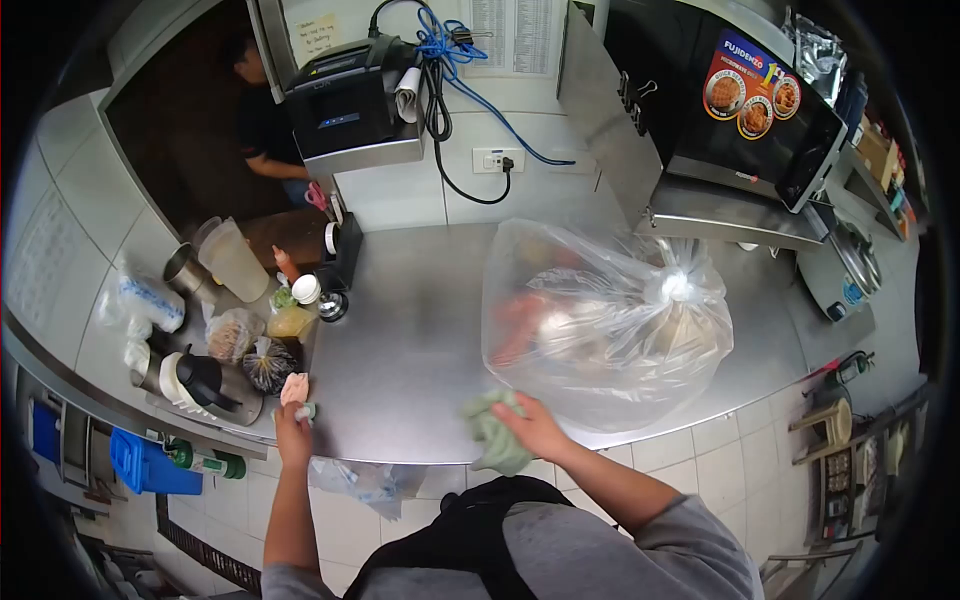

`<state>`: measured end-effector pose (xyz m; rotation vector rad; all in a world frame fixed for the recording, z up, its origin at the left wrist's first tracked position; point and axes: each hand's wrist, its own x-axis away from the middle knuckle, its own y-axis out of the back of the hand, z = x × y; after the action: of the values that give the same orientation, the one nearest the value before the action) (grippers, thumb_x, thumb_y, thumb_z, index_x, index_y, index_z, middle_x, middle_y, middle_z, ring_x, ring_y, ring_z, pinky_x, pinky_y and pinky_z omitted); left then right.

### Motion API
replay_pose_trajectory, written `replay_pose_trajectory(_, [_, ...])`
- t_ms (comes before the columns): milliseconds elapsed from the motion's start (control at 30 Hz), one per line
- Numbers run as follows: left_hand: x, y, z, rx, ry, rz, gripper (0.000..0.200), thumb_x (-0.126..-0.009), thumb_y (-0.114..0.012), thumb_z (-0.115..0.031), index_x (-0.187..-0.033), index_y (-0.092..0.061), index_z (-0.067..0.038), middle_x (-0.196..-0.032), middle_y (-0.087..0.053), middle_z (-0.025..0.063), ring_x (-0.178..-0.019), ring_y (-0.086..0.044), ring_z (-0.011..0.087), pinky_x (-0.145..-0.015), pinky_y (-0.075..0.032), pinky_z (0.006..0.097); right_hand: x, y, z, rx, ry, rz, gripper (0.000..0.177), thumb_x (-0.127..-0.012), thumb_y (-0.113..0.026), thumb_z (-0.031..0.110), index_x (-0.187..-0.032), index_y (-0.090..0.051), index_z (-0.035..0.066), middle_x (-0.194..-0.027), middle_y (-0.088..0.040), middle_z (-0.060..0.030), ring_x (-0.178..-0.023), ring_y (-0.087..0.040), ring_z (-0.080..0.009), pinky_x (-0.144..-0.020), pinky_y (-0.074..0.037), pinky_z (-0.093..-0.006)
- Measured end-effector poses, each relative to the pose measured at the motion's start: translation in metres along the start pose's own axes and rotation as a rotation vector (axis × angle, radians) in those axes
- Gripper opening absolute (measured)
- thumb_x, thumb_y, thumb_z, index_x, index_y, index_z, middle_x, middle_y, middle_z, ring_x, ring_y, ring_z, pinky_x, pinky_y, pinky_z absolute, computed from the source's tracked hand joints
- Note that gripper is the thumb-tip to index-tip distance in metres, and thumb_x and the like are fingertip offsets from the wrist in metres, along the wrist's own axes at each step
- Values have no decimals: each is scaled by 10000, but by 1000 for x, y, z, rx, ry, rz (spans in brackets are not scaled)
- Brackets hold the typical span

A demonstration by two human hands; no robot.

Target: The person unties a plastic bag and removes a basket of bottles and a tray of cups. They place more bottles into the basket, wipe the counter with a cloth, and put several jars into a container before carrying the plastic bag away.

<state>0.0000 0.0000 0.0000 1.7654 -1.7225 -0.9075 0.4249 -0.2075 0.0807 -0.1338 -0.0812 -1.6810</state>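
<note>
My right hand is closed on a pale green cloth, partly blurred, at the front edge of the steel counter. A large tied clear plastic bag with reddish and pale contents sits just beyond that hand. My left hand is at the counter's front left with its fingers closed. A small pale green and white bit shows at its fingers; what it is, I cannot make out. Touching or just beyond the fingertips is a small pinkish item. Beside it lies a knotted bag of dark contents.
At left stand a black-lidded jug, a translucent pitcher and several small bags. A black printer and a microwave sit on shelves above. Another person is behind the opening. A blue bin stands below left.
</note>
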Motion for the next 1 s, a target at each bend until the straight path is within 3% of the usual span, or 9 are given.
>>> replay_pose_trajectory(67, [-27,9,-20,-213,-410,-225,319,-776,-624,48,-1071,-616,-72,-1029,-510,149,-1005,-525,330,-872,-445,410,22,18,2,-247,-37,-191,313,-975,-579,229,-1217,-555,31,-1055,-655,-66,-936,-630,-140,-838,-518,-304])
replay_pose_trajectory(100, [33,-26,11,-140,-302,-114,319,-776,-624,48,-1071,-616,-72,-1029,-510,149,-1005,-525,330,-872,-445,410,83,19,9,-229,-176,-324,326,-976,-576,218,-1236,-536,26,-1089,-642,-76,-966,-622,-142,-845,-517,-305])
replay_pose_trajectory(233, [-31,10,17,-282,-292,-152,258,-785,-628,23,-1031,-639,-53,-1021,-525,135,-988,-540,350,-825,-452,436,80,-15,11,-451,-21,-484,371,-976,-570,202,-1293,-483,30,-1158,-605,-89,-1032,-598,-155,-871,-509,-313])
replay_pose_trajectory(400, [-46,6,10,-296,-390,-85,228,-814,-583,-16,-1026,-650,-66,-988,-555,146,-895,-585,368,-771,-479,450,45,-44,31,-59,146,-413,479,-970,-583,226,-1371,-408,30,-1241,-561,-126,-1115,-570,-213,-939,-475,-365])
replay_pose_trajectory(467, [-51,2,10,-359,-371,1,258,-807,-548,-11,-1032,-654,-81,-1014,-564,150,-938,-584,368,-791,-487,448,12,-47,21,568,403,-404,518,-941,-619,243,-1382,-419,59,-1262,-547,-179,-1174,-544,-310,-995,-428,-405])
replay_pose_trajectory(567, [-48,4,0,-342,-301,9,289,-791,-556,-21,-1052,-652,-97,-1025,-569,150,-970,-580,368,-815,-485,451,9,-41,59,1055,457,-370,501,-894,-667,242,-1330,-481,81,-1271,-535,-191,-1215,-499,-376,-1034,-385,-415])
replay_pose_trajectory(733, [-27,10,-5,-264,-351,-56,409,-760,-578,16,-1151,-620,-98,-1156,-488,177,-1030,-547,372,-871,-464,441,31,57,105,875,618,-871,315,-792,-668,23,-1101,-618,57,-1168,-592,-142,-1100,-567,-342,-918,-460,-389])
replay_pose_trajectory(867, [-12,3,-57,-80,-478,-217,360,-770,-592,18,-1113,-630,-85,-1147,-487,175,-1045,-524,360,-901,-451,438,46,162,134,1299,635,-1016,385,-760,-605,-64,-1124,-619,63,-1120,-603,-144,-1044,-571,-356,-858,-469,-430])
replay_pose_trajectory(1000, [36,-22,-233,278,-647,9,278,-766,-585,50,-1003,-671,-67,-1022,-547,146,-924,-578,283,-780,-505,361,39,217,139,1315,445,-878,552,-770,-695,56,-1291,-523,114,-1202,-590,-144,-1147,-531,-352,-923,-426,-509])
